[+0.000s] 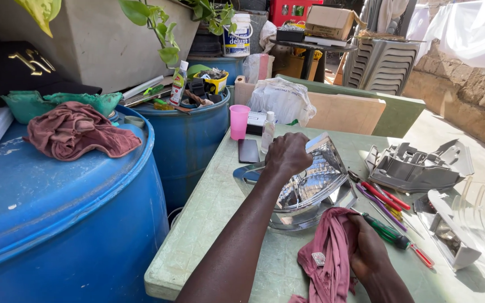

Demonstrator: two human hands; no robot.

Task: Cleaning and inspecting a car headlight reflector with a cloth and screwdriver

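Note:
A chrome headlight reflector (310, 191) lies on the pale green table (209, 224). My left hand (287, 154) grips its upper edge and holds it tilted. My right hand (366, 247) is closed on a dark pink rag (329, 258) pressed against the reflector's lower right edge. Just right of that hand lies a green-handled screwdriver (388, 233).
Red and purple tools (383, 196), a grey headlight housing (416, 165) and a clear lens (456, 230) lie at the right. A pink cup (239, 120), a phone (248, 150) and a small bottle (268, 132) stand at the table's back. Two blue drums (57, 207) crowd the left.

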